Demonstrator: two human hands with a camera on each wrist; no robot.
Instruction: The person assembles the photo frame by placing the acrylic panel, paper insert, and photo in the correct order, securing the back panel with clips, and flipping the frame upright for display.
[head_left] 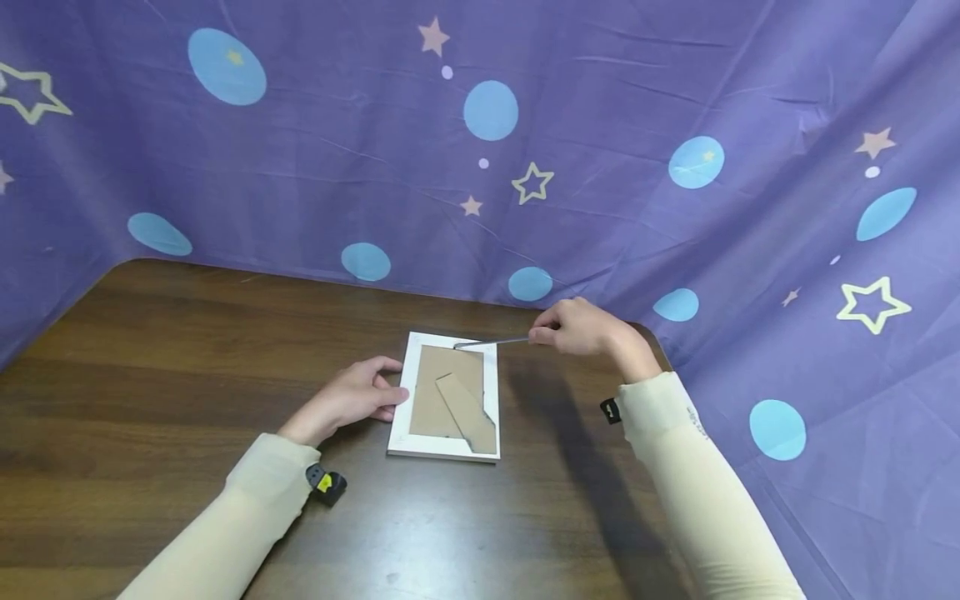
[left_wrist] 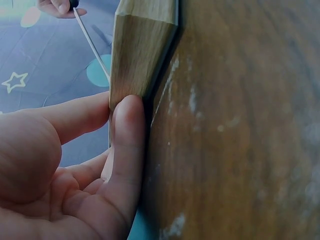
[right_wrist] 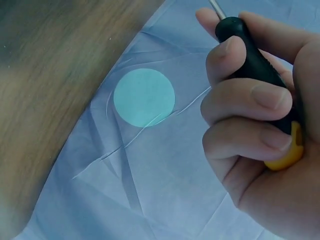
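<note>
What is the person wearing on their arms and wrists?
Both arms wear long, snug, cream-coloured sleeves reaching the wrists. A small black device with a yellow spot sits at the left wrist, and a small black device at the right wrist. The left hand and right hand are bare, without gloves.

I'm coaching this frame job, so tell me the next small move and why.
Probably lever the screwdriver tip gently at the picture frame's top edge: the right hand grips its handle with the shaft reaching there, the left hand steadies the frame's side, and the backing board looks seated.
</note>
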